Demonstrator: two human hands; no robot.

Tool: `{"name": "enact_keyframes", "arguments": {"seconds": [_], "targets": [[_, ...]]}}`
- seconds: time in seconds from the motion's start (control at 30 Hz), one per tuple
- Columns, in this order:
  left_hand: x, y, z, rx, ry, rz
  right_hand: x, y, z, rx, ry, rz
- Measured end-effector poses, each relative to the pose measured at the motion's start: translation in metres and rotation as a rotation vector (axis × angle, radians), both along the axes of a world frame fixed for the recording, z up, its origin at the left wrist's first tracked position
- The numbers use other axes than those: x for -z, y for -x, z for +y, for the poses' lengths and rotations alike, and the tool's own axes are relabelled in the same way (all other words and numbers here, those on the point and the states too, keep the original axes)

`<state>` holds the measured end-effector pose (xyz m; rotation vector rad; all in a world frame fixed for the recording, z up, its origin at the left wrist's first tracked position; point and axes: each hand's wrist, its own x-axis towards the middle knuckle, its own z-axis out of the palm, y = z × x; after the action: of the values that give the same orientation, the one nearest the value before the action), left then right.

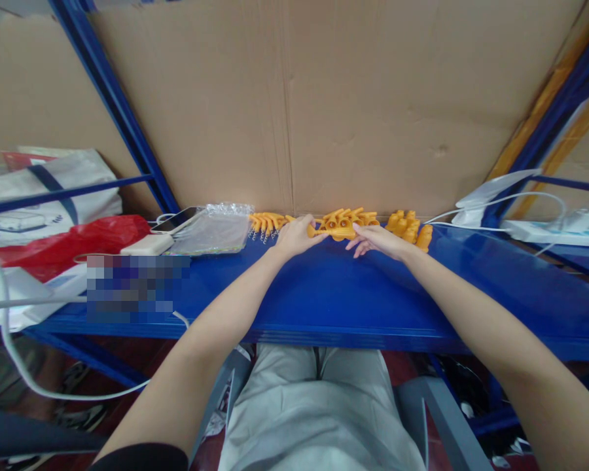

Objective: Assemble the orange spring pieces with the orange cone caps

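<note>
My left hand point(295, 237) is closed around the narrow end of a yellow-orange plastic piece point(341, 232), held low over the blue shelf. At the wider end, my right hand point(377, 241) has its thumb and forefinger on the same piece, the other fingers loosely bent below. Just behind lie several yellow hollow parts point(353, 218) in a row. Left of my left hand is a group of thin curved yellow parts point(266, 222) with small metal coils or chains at their tips. Several thick yellow parts point(406, 227) stand to the right of my right hand.
Brown cardboard point(294, 104) walls off the back of the blue shelf point(348, 294). On the left are clear plastic bags point(216, 230), a phone point(175, 220), a white box-shaped device point(147, 245) and a red bag point(73, 241). White cables and a power strip point(559, 230) lie right.
</note>
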<state>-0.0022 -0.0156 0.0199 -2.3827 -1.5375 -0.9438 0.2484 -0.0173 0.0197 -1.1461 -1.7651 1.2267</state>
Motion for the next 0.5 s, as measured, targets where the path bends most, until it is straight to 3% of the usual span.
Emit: {"name": "enact_keyframes", "arguments": {"seconds": [0.3, 0.5], "targets": [[-0.0009, 0.0, -0.001, 0.045, -0.034, -0.002, 0.001, -0.0021, 0.0014, -0.042, -0.02, 0.017], [-0.003, -0.0028, -0.0039, 0.082, -0.023, -0.026, -0.0014, 0.0008, -0.0025, 0.017, 0.017, -0.005]]}}
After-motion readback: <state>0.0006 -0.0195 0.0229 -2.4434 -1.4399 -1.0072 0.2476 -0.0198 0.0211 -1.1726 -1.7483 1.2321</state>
